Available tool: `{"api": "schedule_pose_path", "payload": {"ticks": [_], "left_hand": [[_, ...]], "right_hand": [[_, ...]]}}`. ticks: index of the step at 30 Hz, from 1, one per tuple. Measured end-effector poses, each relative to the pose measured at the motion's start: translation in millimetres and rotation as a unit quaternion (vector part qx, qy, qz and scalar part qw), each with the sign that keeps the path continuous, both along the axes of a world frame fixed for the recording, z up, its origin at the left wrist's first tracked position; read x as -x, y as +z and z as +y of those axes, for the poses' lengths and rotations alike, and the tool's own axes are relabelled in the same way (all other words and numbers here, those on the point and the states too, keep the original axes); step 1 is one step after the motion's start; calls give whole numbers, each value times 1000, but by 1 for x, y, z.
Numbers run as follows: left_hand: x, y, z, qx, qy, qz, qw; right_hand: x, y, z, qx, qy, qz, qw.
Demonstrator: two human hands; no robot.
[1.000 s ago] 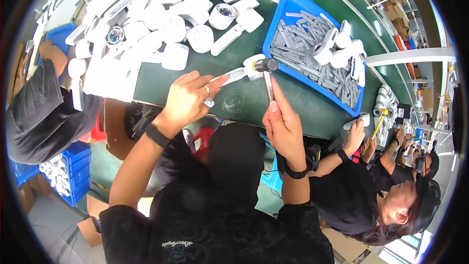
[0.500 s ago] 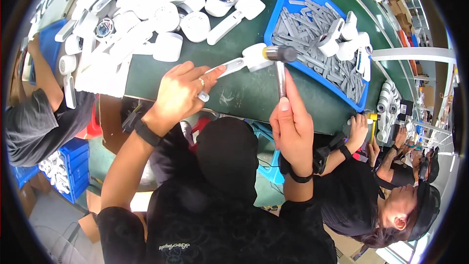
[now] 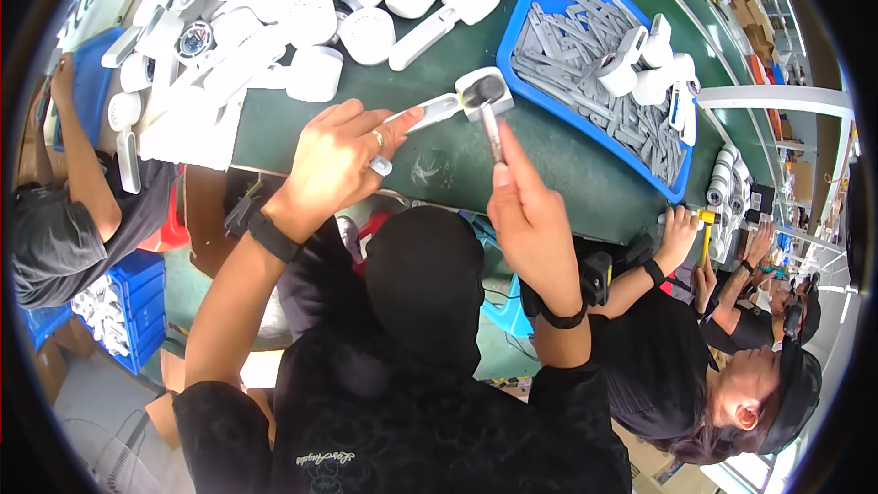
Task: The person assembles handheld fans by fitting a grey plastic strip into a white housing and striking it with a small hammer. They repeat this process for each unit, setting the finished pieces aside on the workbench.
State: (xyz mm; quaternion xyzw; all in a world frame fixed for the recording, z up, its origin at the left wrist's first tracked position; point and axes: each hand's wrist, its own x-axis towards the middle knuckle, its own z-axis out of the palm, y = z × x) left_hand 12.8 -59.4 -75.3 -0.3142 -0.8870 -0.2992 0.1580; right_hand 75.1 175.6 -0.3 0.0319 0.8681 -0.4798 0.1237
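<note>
My left hand (image 3: 338,151) is closed around the handle of a white shower head (image 3: 437,112), pressing it on the green table; a ring is on one finger. The handle points right, toward its squarish head. In my right hand (image 3: 535,224) is a small mallet (image 3: 495,133) with a metal shaft, my index finger stretched along it. The mallet's dark round face lies over the shower head's head end; whether they touch, I cannot tell. Part of the shower head is hidden by my left fingers and the mallet.
A blue tray (image 3: 514,82) of grey strips (image 3: 585,64), with several white shower heads on top, stands right of the work. White shower heads (image 3: 311,18) are heaped at the far left of the green table (image 3: 366,91). Co-workers sit on both sides; one at right holds a yellow hammer (image 3: 707,220).
The mallet has swung left and turned, its head now over the shower head's head end. My right hand moved slightly left with it. My left hand stays nearly in place.
</note>
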Motion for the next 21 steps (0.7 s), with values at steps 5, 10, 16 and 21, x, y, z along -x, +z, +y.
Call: {"api": "schedule_pose_path", "payload": {"ticks": [5, 10, 16, 21], "left_hand": [[0, -3, 4, -36, 20, -20, 999], [-3, 7, 5, -21, 111, -143, 983], [-2, 8, 5, -13, 105, -144, 984], [-2, 8, 2, 0, 102, -128, 987]], "right_hand": [[-15, 26, 0, 52, 21, 56, 997], [-13, 24, -1, 43, 52, 19, 998], [14, -27, -13, -32, 96, 64, 993], [-3, 18, -11, 74, 37, 18, 996]]}}
